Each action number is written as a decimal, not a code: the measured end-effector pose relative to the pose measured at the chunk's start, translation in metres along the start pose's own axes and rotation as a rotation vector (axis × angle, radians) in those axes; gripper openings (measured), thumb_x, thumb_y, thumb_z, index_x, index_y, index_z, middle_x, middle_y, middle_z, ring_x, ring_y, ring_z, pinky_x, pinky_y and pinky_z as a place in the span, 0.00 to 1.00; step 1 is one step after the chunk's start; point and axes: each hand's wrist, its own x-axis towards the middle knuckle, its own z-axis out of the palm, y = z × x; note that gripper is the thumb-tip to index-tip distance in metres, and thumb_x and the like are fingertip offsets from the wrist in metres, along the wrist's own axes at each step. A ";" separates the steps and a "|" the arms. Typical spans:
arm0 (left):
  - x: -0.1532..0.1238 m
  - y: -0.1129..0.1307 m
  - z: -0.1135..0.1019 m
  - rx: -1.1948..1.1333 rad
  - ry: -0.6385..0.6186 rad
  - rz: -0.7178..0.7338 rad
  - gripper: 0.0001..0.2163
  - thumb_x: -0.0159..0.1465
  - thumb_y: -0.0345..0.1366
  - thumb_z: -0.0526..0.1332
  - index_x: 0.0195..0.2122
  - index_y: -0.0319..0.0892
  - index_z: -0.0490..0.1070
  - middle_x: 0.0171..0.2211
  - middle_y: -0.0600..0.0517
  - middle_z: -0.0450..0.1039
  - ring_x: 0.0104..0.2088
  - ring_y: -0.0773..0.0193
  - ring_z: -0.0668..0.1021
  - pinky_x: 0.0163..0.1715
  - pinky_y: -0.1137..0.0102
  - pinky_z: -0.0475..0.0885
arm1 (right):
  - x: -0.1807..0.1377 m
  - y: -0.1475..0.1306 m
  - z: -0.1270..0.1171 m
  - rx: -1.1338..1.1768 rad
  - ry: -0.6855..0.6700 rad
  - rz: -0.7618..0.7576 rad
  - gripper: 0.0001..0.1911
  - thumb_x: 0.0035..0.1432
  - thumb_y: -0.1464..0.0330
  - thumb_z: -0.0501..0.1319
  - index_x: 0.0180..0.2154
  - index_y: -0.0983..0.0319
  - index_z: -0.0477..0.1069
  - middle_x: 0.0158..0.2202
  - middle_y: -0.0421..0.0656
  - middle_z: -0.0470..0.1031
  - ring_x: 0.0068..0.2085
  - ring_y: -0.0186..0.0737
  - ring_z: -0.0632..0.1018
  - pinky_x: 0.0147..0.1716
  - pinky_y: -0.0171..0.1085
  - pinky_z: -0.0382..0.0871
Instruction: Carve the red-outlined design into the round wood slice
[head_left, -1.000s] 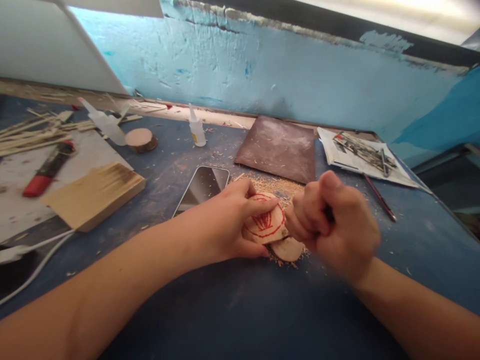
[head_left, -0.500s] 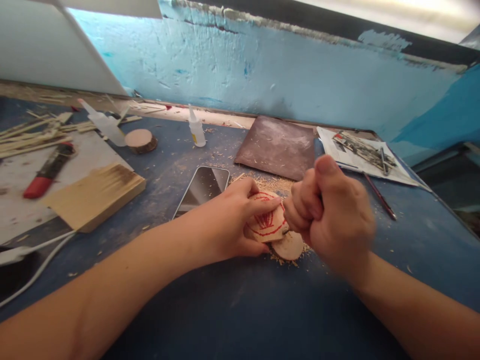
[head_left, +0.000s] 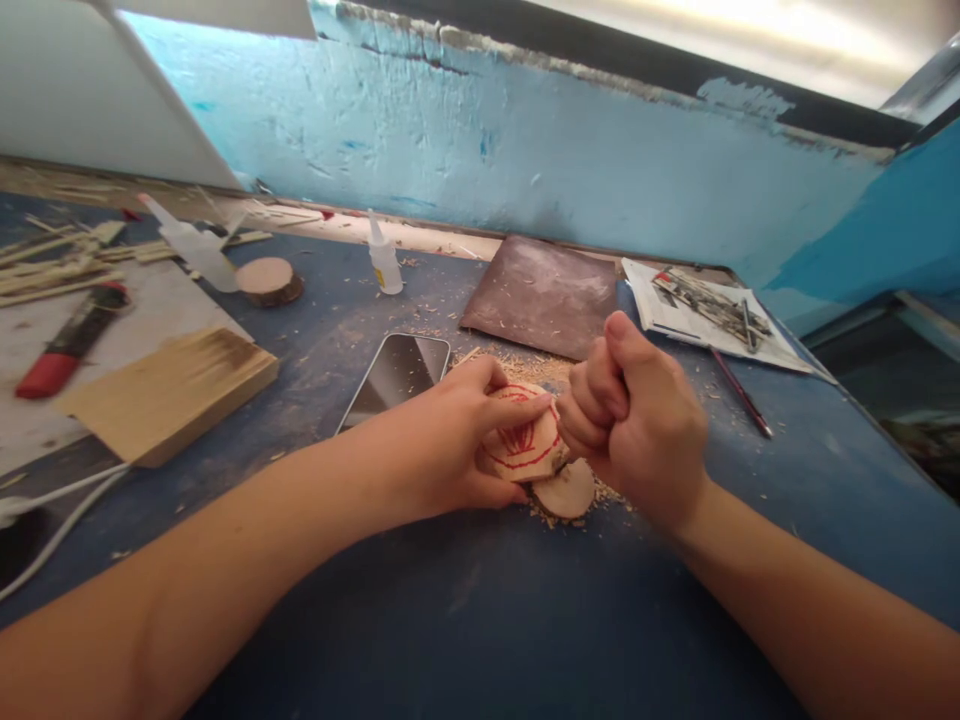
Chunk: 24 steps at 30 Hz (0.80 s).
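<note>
My left hand grips a pale wooden disc by its left side, thumb across its top. Red lines on the disc form a ring with a shape inside it. My right hand is a closed fist against the disc's right edge, thumb pointing up. Whatever sits inside that fist is hidden by the fingers. Partly beneath the marked disc lies a smaller wood slice, with shavings around it. A phone lies behind my left wrist.
Behind the hands lie brown sandpaper and wood shavings. A pencil and a paper with sticks are to the right. Leftward are a glue bottle, a bark-edged slice, a wooden block and a red-black cutter.
My right fist has shifted slightly left, close against the disc's edge. My left hand keeps its hold on the disc. The whole view has moved a little to the right.
</note>
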 end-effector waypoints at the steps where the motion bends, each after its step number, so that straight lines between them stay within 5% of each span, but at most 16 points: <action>1: 0.000 0.001 -0.001 -0.005 -0.007 -0.003 0.26 0.61 0.40 0.80 0.62 0.54 0.83 0.59 0.45 0.68 0.60 0.46 0.76 0.67 0.50 0.76 | -0.003 -0.002 0.002 0.008 -0.032 -0.033 0.39 0.72 0.47 0.70 0.18 0.58 0.55 0.15 0.31 0.48 0.14 0.27 0.50 0.14 0.33 0.45; 12: -0.001 0.005 0.000 -0.030 0.015 0.002 0.20 0.63 0.38 0.77 0.57 0.54 0.85 0.55 0.47 0.68 0.53 0.48 0.78 0.62 0.51 0.79 | -0.026 0.006 0.002 -0.131 -0.268 -0.237 0.29 0.81 0.61 0.61 0.24 0.59 0.64 0.20 0.35 0.56 0.22 0.32 0.61 0.24 0.38 0.56; 18: 0.002 0.008 -0.004 -0.018 -0.033 -0.045 0.23 0.61 0.36 0.79 0.58 0.53 0.85 0.58 0.46 0.67 0.59 0.46 0.76 0.66 0.49 0.75 | -0.006 0.005 0.004 0.030 -0.150 -0.046 0.35 0.76 0.55 0.68 0.19 0.58 0.58 0.16 0.32 0.48 0.16 0.28 0.49 0.14 0.34 0.45; 24: -0.002 0.005 -0.006 -0.014 -0.025 -0.030 0.24 0.63 0.41 0.79 0.61 0.53 0.84 0.61 0.46 0.68 0.64 0.45 0.75 0.70 0.50 0.72 | -0.006 -0.010 -0.007 0.070 -0.194 -0.012 0.36 0.78 0.53 0.63 0.19 0.59 0.55 0.17 0.33 0.46 0.16 0.28 0.51 0.16 0.34 0.46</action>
